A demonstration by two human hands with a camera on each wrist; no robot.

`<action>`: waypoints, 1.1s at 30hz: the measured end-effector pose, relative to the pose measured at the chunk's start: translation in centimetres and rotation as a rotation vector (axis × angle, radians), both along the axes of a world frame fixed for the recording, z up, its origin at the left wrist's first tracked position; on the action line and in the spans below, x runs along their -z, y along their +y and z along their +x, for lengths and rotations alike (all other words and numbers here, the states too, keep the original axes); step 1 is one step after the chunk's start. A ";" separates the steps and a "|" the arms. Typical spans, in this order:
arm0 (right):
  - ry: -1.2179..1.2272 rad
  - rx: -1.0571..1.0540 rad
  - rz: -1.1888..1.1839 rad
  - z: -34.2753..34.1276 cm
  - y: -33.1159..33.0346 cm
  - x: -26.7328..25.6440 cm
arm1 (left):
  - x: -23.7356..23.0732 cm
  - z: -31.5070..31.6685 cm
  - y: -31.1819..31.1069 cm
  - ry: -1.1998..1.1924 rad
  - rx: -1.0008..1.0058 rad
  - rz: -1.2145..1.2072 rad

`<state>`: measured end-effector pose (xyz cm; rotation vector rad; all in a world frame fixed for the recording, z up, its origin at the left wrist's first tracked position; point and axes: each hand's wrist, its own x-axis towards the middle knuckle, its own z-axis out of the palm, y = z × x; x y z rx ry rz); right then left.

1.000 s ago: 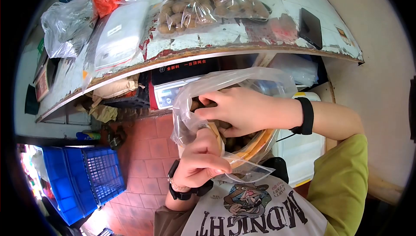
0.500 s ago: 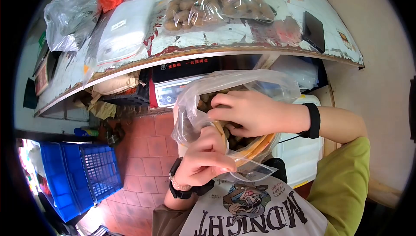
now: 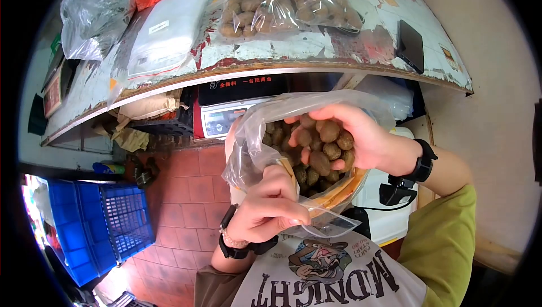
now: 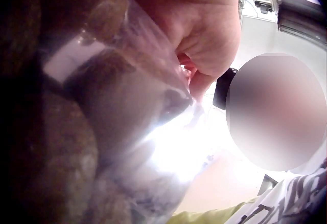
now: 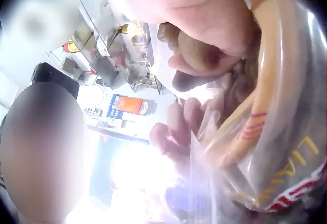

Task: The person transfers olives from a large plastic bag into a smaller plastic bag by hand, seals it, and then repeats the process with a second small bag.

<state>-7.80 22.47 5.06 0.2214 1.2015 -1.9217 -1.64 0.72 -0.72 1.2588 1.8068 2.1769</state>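
A clear plastic bag (image 3: 247, 152) stands wide at the mouth in front of my body, full of brown, egg-shaped nuts (image 3: 313, 177). My left hand (image 3: 268, 208) grips its near left rim, thumb laid across the folded plastic. My right hand (image 3: 372, 140) is inside the mouth, palm turned up, fingers curled under a heaped handful of the nuts. In the right wrist view, a nut (image 5: 196, 52) shows against the palm. An orange-yellow edge (image 3: 339, 191) lines the near side of the mouth. Bulging plastic and nuts (image 4: 66, 142) fill much of the left wrist view.
Ahead is a worn table (image 3: 254, 61) bearing tied bags of nuts (image 3: 254, 11), a phone (image 3: 410, 46) and a stack of clear bags (image 3: 164, 39). Beneath it sits a scale (image 3: 220, 122). Blue crates (image 3: 84, 222) stand on the tiled floor at left; a white box (image 3: 389, 216) is at right.
My right hand has turned from palm down among the nuts to palm up, lifting a handful into sight. The left hand keeps its grip on the bag rim.
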 end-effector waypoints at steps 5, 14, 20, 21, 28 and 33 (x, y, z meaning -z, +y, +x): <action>0.006 0.004 -0.010 0.4 0.1 0.5 | 0.0 0.0 0.0 -0.003 -0.001 -0.002; 0.110 0.040 0.141 0.7 -0.6 -0.6 | 0.2 -0.1 0.0 0.011 0.003 -0.003; 0.072 -0.093 0.016 2.0 -0.3 -2.6 | 0.5 0.3 0.0 -0.023 0.021 0.027; 0.077 -0.135 0.017 2.4 -0.3 -3.3 | 0.7 0.5 -0.1 -0.027 0.020 0.028; 0.086 -0.351 0.050 4.1 0.4 -3.6 | 1.2 0.9 0.0 -0.154 0.028 0.102; 0.202 -0.455 0.179 4.4 0.3 -5.2 | 0.9 0.9 0.5 -0.142 0.014 0.139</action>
